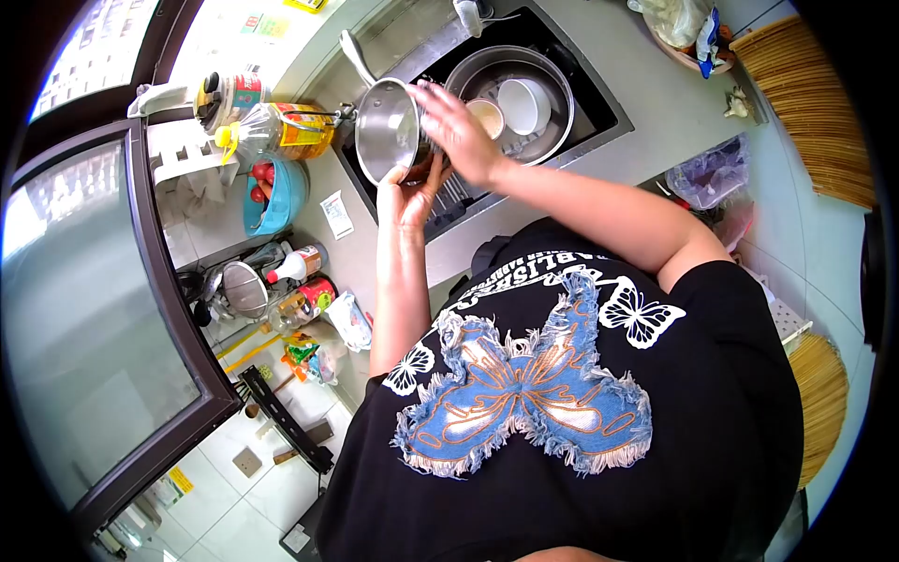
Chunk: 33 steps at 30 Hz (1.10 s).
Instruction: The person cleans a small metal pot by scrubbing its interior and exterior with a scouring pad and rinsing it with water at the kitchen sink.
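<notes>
A stainless-steel saucepan (386,129) is tilted over the left side of the sink (609,126), its handle pointing to the upper left. My left hand (410,195) grips the pan at its near edge, the thumb on the rim. My right hand (461,133) is at the pan's right side, fingers stretched out and slightly blurred; I cannot tell how firmly they touch it. To the right, a large metal basin (560,75) sits in the sink. Inside it are a white bowl (524,106) and a smaller bowl (486,116) with a pale yellowish inside.
Left of the pan stand a faucet (346,111) and a yellow-capped oil bottle (281,131). A blue basket (281,197) holds red produce. Farther down are a strainer (245,288) and several bottles. A lined bin (710,173) is at the right, below the counter.
</notes>
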Available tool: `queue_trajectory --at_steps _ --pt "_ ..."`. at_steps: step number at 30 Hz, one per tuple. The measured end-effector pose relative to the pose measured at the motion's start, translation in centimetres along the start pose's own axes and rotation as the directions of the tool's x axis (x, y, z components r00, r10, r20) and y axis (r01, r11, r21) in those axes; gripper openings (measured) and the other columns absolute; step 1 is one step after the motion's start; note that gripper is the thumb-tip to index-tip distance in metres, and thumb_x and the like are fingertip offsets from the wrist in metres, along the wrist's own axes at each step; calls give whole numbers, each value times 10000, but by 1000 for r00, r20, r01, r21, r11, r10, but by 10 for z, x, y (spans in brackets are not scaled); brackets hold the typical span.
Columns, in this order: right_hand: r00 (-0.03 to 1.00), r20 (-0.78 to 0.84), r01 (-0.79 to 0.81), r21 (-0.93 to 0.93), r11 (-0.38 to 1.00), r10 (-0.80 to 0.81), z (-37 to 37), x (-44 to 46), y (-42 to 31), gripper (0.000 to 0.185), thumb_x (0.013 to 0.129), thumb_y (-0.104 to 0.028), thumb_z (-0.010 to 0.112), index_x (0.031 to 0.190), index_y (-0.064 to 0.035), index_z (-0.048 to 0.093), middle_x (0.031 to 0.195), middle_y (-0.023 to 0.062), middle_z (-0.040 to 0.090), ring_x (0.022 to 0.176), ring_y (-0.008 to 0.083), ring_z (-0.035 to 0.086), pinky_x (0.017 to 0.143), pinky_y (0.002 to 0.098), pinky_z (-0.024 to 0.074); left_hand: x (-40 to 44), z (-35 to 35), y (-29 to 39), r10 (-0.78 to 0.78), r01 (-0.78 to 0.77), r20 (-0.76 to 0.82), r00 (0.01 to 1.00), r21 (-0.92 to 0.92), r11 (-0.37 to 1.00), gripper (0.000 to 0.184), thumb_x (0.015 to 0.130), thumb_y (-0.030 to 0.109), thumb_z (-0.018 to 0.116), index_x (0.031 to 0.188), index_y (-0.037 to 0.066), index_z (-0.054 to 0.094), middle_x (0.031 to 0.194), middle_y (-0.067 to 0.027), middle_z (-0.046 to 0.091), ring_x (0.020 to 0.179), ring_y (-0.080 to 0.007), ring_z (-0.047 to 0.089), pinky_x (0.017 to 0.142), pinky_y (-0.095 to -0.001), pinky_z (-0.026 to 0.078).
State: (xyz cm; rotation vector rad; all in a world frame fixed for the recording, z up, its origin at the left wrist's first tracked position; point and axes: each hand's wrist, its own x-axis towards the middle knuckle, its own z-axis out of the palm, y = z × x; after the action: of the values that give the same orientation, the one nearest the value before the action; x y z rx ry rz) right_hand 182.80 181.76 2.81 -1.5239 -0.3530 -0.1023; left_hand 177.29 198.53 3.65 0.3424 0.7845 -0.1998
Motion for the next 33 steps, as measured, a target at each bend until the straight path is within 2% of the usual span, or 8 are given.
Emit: queue_trajectory --at_steps 6,9,12,19,23,25,30,33 --pt "989 -52 -88 531 843 136 18 62 35 416 1013 -233 485 1366 -13 487 1194 197 658 1068 267 643 989 353 452 -26 -6 2 -58 57 38 998 28 998 564 812 -47 428 1322 -223 263 1344 -420 346 1324 -613 265 1062 -558 477" --pt "943 172 -311 141 940 286 5 78 30 259 1011 -168 502 1211 -19 573 1234 131 645 1150 225 605 1007 340 443 -30 -2 1 -108 108 -19 994 4 994 589 791 -60 432 1330 -217 254 1358 -424 318 1328 -619 249 1075 -564 463" --pt "994 -97 61 139 988 -48 6 26 13 245 994 -203 515 1154 -37 598 1255 193 613 1207 364 558 1042 404 413 -20 -17 5 -106 111 90 990 -49 993 572 785 -61 456 1310 -221 296 1344 -409 358 1318 -634 247 1056 -549 487" --pt "971 -64 238 95 967 -232 6 31 -15 336 995 -125 456 1325 -66 482 1319 156 577 1226 354 548 1029 413 421 -37 -3 7 -95 94 187 978 17 995 542 806 -46 500 1293 -232 354 1314 -411 430 1301 -625 315 1055 -526 493" --pt "944 241 -243 49 969 224 17 96 44 378 966 -325 476 1147 -34 637 1162 186 657 1070 344 620 930 384 471 -49 1 8 -112 104 129 985 66 992 544 789 -60 484 1278 -245 332 1272 -408 446 1309 -626 300 1065 -544 476" --pt "873 318 -466 316 827 371 12 86 62 370 972 -311 485 1131 -38 676 1158 150 668 1092 265 609 941 361 462 -48 0 9 -82 75 66 994 103 992 511 773 -68 466 1238 -241 347 1221 -389 474 1267 -599 384 1058 -573 472" --pt "944 140 -324 547 772 297 2 47 57 271 984 -205 503 1125 -42 667 1147 114 668 1088 223 597 946 345 458 -43 -17 5 8 -17 44 999 197 980 559 813 -67 479 1335 -200 330 1387 -422 348 1352 -640 202 1048 -539 487" --pt "990 -65 -93 377 921 127 1 13 39 286 1025 -174 477 1251 -26 569 1250 87 617 1188 170 554 1058 307 392 -47 -2 0 -34 35 -10 999 139 990 458 773 -62 465 1200 -221 413 1214 -385 501 1159 -538 521 1038 -566 496"
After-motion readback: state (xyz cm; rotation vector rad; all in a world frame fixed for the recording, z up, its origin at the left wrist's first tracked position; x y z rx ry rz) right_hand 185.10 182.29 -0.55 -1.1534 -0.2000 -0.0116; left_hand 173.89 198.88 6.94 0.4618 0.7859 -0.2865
